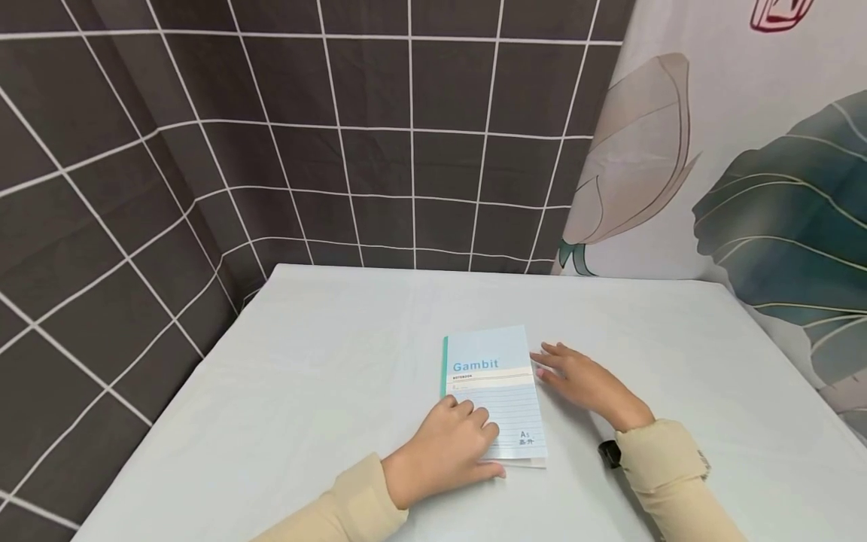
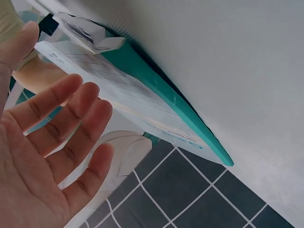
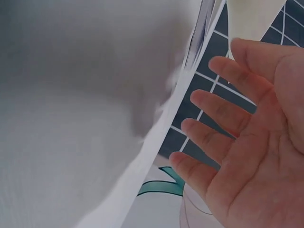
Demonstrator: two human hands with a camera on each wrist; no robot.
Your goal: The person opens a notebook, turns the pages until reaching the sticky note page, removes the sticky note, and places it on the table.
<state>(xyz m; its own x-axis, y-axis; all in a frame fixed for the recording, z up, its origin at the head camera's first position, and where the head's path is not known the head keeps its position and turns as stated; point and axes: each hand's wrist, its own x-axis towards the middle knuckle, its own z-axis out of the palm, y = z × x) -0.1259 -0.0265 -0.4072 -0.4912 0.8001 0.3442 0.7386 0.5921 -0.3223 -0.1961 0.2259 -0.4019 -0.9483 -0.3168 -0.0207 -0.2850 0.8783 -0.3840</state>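
- Near the middle of the counter (image 1: 325, 361), the notebook (image 1: 508, 399) is lying cover up.
- At its seven o'clock, the left hand (image 1: 450, 446) is overlapping the cover, fingers bending loosely, gripping nothing.
- At its three o'clock, the right hand (image 1: 588, 382) is pointing nearly straight, spread fingers toward the edge, holding nothing.

A white surface (image 1: 339, 324) has a dark wall (image 1: 372, 83) with a grid of white lines along its left edge and most of its far edge, the lines bending where the wall turns near the far left corner. From right of the middle of the far edge, round the far right corner, hangs a pale curtain (image 1: 711, 98) printed with a beige bud (image 1: 640, 158), a blue-green leaf (image 1: 799, 196) and, higher up, a red mark (image 1: 782, 13). Soft light falls fairly evenly over the surface.
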